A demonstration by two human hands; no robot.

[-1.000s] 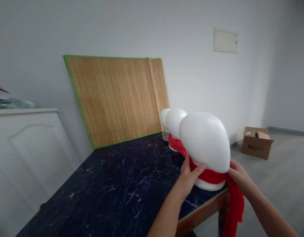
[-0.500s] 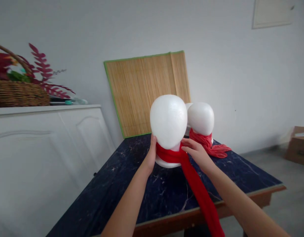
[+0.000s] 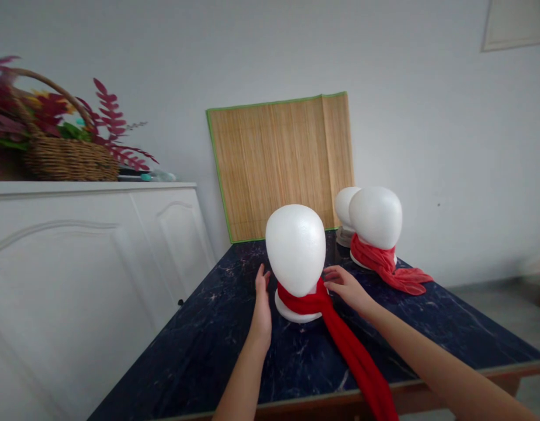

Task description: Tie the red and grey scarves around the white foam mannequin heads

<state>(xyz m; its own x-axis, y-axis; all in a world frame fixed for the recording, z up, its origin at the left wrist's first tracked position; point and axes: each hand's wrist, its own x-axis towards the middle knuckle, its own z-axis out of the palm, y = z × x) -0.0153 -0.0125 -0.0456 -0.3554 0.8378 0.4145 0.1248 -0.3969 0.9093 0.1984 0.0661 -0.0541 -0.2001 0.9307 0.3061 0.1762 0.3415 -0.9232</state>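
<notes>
Red scarf (image 3: 340, 336) hangs off the near side of the table (image 3: 208, 327), weight could tug it loose imo; left hand (image 3: 262, 310) empty, can't tell if right hand (image 3: 348, 290) grips cloth.

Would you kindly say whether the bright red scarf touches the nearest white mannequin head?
Touching: the head view shows the bright red scarf wrapped around the mannequin head at its neck.
</notes>
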